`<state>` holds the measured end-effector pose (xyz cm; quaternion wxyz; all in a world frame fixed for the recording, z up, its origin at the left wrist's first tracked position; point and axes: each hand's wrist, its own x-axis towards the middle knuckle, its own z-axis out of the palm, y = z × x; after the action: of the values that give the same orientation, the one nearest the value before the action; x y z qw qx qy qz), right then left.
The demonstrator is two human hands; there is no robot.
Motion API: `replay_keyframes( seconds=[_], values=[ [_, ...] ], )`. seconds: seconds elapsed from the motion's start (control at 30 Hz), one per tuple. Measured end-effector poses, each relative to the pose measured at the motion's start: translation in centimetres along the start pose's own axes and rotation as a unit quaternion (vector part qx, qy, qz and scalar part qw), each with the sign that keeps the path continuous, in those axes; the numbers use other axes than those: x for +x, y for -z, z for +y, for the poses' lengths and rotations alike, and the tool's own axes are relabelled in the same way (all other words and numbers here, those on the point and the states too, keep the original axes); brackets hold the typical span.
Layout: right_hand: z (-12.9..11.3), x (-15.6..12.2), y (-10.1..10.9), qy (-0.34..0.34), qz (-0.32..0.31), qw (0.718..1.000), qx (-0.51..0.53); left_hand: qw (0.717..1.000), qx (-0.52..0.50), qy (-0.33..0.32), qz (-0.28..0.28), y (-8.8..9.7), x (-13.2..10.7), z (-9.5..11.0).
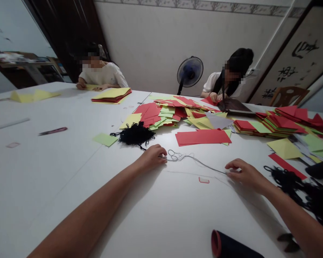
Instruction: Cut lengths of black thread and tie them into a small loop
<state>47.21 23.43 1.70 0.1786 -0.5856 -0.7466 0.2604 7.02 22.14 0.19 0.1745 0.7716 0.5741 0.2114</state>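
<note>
My left hand (152, 157) pinches one end of a thin dark thread (196, 163), which forms small loops just past my fingers. My right hand (244, 172) holds the thread's other stretch between its fingertips, over the white table (70, 186). Beyond my left hand lies a tangled bundle of black thread (136, 134), with a green paper square (105, 139) beside it. Red paper sheets (203, 137) lie above the taut thread, apart from it. A small red-edged paper ring (204, 180) sits just below the thread. A further black thread tangle (288, 181) lies to the right of my right hand.
A dark thread cone (226, 246) lies at the near edge, with black scissors (288, 242) near it. Heaps of red, yellow and green paper (167, 111) cover the far table. Two seated people (102, 75) (228, 77) work there, and a pink craft knife (53, 131) lies left.
</note>
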Motion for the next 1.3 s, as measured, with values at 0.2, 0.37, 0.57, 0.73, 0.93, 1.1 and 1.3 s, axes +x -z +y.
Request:
replay_keyframes(
  seconds=[0.2,0.37,0.57,0.73,0.93,1.1,1.3],
  values=[
    [0.9,1.5,-1.1,0.078,-0.030,0.995,-0.051,0.999,0.030,-0.015,-0.004,-0.7,-0.1,0.6],
    [1.4,1.8,-0.7,0.099,-0.019,0.993,-0.066,0.997,0.068,0.025,0.025,1.4,-2.1,-1.0],
    [3.0,2.7,-0.3,0.142,-0.007,0.985,-0.100,0.990,0.093,0.092,0.059,4.4,-4.9,-2.3],
    [6.0,3.0,0.2,0.133,0.037,0.983,-0.124,0.985,0.104,0.114,0.076,5.9,-5.9,-3.8],
    [7.9,2.2,1.1,0.112,0.047,0.984,-0.130,0.990,0.076,0.088,0.084,6.4,-6.8,-5.8],
    [6.9,2.1,0.9,0.115,0.044,0.984,-0.125,0.991,0.089,0.073,0.070,6.1,-6.9,-5.6],
    [5.6,1.8,1.7,0.070,0.044,0.991,-0.105,0.986,0.120,0.068,0.091,6.0,-7.2,-5.4]
  ],
)
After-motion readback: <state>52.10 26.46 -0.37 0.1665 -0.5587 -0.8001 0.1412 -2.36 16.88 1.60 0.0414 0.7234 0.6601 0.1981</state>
